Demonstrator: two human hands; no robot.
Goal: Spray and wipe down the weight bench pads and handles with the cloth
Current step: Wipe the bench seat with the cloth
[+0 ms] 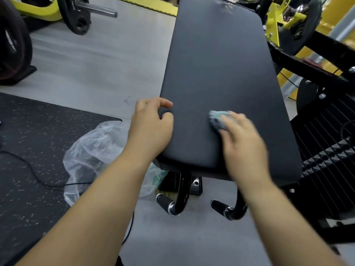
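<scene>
Black vinyl forms the bench pad (221, 73), which is the reference for all positions below.

**Hand state**
- Right hand (242, 139): on the pad's top surface, near its close end, pressing a bunched grey-green cloth (218, 120) against the vinyl. The cloth protrudes beyond the fingertips. Motion blur prevents telling whether the fingers curl round the cloth or lie flat on it.
- Left hand (151, 127): at the pad's left edge, holding it. Thumb and forefinger curl onto the top surface; the remaining fingers are hidden.

**Progress (judged)**
- Step in hand: wiping the close end of the pad.
- The far end of the pad shows a pale smear, possibly spray residue; whether it has been wiped cannot be told.
- Two handles, the left handle (165, 203) and the right handle (221, 207), project below the pad's close end. Neither hand touches them, so they likely remain to be done.
- No spray bottle is in view.

**Surroundings**
- A clear plastic bag (96, 150) lies on the floor left of the pad.
- A weight plate (78, 14) stands far left of the pad's far end.

**Markings**
- No brand, label or writing is legible. Marks on the weight plate are too small to read.
</scene>
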